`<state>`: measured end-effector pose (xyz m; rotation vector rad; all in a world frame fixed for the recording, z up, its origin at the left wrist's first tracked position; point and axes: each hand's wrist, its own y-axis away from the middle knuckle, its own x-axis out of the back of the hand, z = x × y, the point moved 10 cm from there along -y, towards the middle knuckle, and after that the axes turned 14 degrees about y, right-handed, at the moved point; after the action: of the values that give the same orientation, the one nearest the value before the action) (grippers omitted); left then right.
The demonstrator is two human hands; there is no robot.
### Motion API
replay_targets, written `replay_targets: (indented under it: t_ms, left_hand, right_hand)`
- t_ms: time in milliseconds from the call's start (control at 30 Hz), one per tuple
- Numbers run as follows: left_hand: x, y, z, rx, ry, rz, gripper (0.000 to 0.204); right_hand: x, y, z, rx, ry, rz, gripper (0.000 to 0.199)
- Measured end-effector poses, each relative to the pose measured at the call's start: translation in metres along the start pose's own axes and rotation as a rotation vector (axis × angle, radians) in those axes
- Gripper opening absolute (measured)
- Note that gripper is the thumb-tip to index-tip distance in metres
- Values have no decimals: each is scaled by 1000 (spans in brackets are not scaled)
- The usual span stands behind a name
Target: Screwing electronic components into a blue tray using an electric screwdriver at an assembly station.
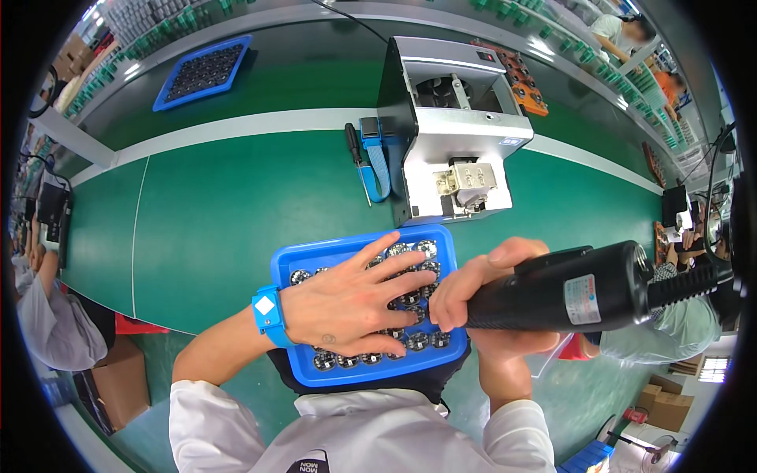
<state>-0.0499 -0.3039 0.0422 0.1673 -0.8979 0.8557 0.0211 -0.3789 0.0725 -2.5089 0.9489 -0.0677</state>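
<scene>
A blue plastic tray lies close to my body, holding rows of small round circuit boards. Spread flat over these boards is my left hand, its fingers apart; a blue strap circles that wrist. My right hand is wrapped round a black electric screwdriver at the tray's right side. The tool lies nearly level, its cable leading off to the right. Its tip is hidden behind my right fingers. Some boards are covered by my left hand.
A silver and black screw feeder stands just beyond the tray. Left of it lie a black-handled screwdriver and a blue strap. Another blue tray and orange fixtures sit farther back. Other people work at both sides.
</scene>
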Motion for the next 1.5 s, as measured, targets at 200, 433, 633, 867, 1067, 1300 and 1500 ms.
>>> replay_targets:
  t_ms: [200, 433, 633, 867, 1067, 1300, 1500]
  left_hand:
    - [-1, 0, -1, 11, 20, 10, 40]
    - [1, -1, -1, 42, 36, 19, 39]
    - [1, 0, -2, 69, 39, 21, 40]
    - [1, 0, -1, 47, 51, 35, 40]
    - [1, 2, -1, 56, 55, 42, 40]
    - [-1, 4, -3, 59, 65, 48, 38]
    - [1, 2, -3, 64, 43, 47, 35]
  right_hand:
    - [-6, 1, 0, 20, 12, -90, 65]
    - [-17, 5, -14, 190, 44, -242, 42]
    - [7, -7, -9, 4, 26, -39, 87]
    - [50, -72, -55, 365, -12, 240, 106]
    - [51, -87, -38, 261, 269, 262, 106]
    - [42, -78, -27, 179, 276, 176, 104]
    - [17, -16, -39, 162, -14, 122, 89]
